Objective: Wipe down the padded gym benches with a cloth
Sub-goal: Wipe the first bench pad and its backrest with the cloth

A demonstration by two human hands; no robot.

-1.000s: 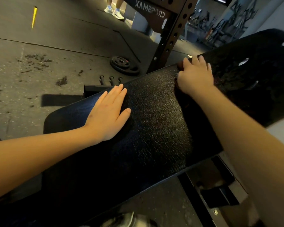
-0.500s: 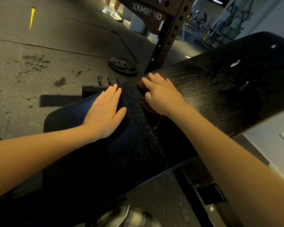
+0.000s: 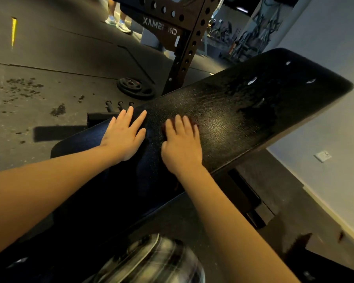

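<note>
Now, from the head view, your left hand [image 3: 124, 136] lies flat with fingers spread on the black padded bench [image 3: 243, 111], while just beside it your right hand [image 3: 181, 144] presses straight fingers onto a reddish cloth [image 3: 195, 124] mid-pad, mostly hidden beneath the palm.

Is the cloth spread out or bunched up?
Cannot tell: the right hand covers the cloth; only reddish edges show by its fingers, on the bench.

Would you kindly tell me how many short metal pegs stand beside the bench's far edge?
3. They stand in a row beyond the bench: left peg, middle peg, right peg nearest the left hand. Others may hide behind the bench.
</note>
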